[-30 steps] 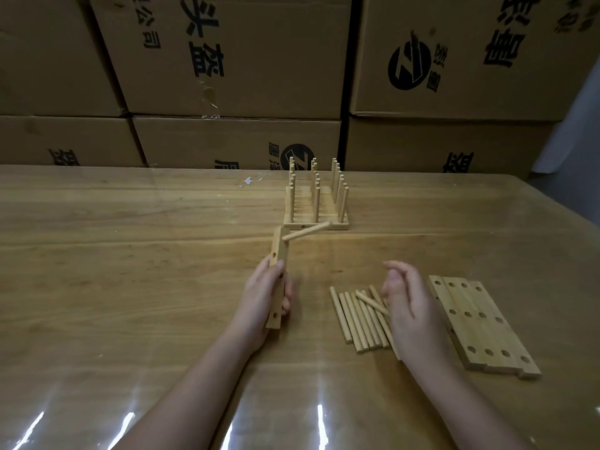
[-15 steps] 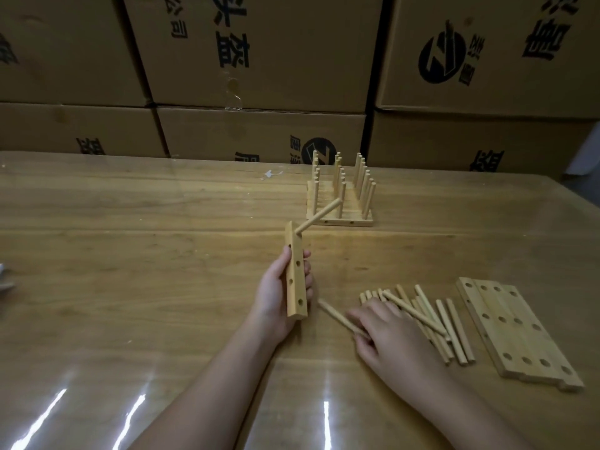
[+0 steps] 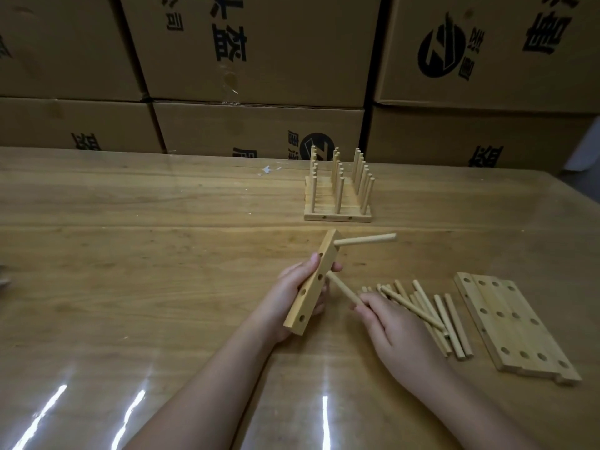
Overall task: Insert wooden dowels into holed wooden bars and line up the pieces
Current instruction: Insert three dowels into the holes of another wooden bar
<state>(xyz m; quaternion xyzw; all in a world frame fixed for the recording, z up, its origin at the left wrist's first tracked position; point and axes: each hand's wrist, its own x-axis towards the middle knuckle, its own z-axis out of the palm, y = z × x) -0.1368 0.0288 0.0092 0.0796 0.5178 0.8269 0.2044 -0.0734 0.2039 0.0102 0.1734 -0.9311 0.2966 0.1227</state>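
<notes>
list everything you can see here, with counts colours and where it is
table: one, glossy brown, fills foreground
held bar: one, pale wood, tilted, centre
seated dowel: one, pale wood, in held bar's upper end
free dowel: one, pale wood, tip at held bar
loose dowels: roughly ten, pale wood, right of centre
flat bars: about four, pale wood, far right
finished rack: one, pale wood, far side
boxes: several, brown, behind table
left grip: one, bare hand, round held bar
right grip: one, bare hand, pinching free dowel
</notes>
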